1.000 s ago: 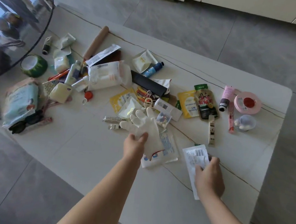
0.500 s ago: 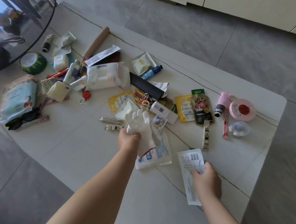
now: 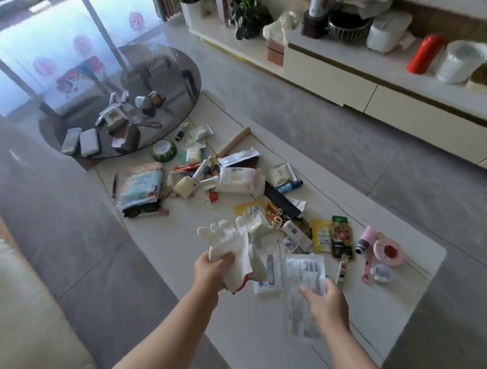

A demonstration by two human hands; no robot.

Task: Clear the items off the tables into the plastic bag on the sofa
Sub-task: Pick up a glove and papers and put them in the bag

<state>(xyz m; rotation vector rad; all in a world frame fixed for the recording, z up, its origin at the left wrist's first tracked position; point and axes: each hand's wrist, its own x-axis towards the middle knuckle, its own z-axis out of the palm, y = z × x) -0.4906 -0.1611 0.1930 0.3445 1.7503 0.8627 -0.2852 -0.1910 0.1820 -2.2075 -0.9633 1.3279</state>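
Left fingers: curled round a white glove, gripping it above the worktop, its fingertips pointing up-left.
Right fingers: pinching a clear labelled packet that hangs from the right hand.
Between the hands: a white pouch with blue print, under the glove's cuff.
Around: just beyond, a yellow sachet, a dark drink pouch, a pink tube, a pink tape roll; farther left, a wipes pack and a rolling pin.
Surface: pale stone worktop; a dark glass round table overlaps its far-left end.
Room: grey tiled floor, cream sideboard behind, sofa cushion at lower left; the plastic bag is out of sight.
Change: a second ago the glove and packet lay on the worktop under the hands; both are now lifted, and the view has tilted up.
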